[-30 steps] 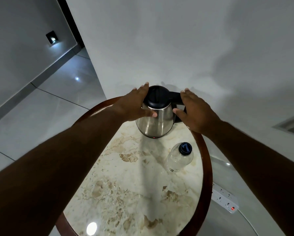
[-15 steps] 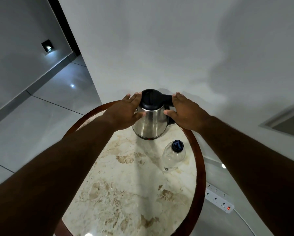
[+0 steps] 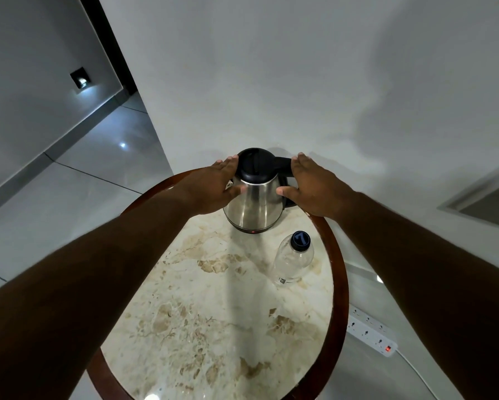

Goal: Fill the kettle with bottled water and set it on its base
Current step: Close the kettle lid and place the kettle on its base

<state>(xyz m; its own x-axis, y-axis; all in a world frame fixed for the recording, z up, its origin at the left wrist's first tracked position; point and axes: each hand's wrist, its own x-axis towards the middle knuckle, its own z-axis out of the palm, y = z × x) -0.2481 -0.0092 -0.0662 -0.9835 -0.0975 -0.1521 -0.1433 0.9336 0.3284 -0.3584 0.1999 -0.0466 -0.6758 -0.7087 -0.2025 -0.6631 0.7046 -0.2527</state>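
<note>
A stainless steel kettle (image 3: 254, 206) with a shut black lid (image 3: 252, 164) stands upright at the far edge of the round marble table (image 3: 213, 313). A black ring with a small red light (image 3: 252, 231) runs around its bottom. My left hand (image 3: 215, 187) lies flat against the kettle's left side, thumb on the steel. My right hand (image 3: 314, 186) covers the black handle (image 3: 283, 162) on the right, thumb pointing at the body. Together they clasp the kettle between them. A clear plastic water bottle (image 3: 293, 264) with a dark cap (image 3: 300, 241) stands near the table's right rim, untouched.
The table has a dark wooden rim (image 3: 340, 284) and stands against a white wall. A white power strip (image 3: 372, 333) with a lit red switch lies on the floor to the right. Glossy floor tiles (image 3: 83, 197) stretch to the left.
My left hand slid from the lid's edge down onto the kettle's side. The right hand stays over the handle. Kettle and bottle keep their places on the table.
</note>
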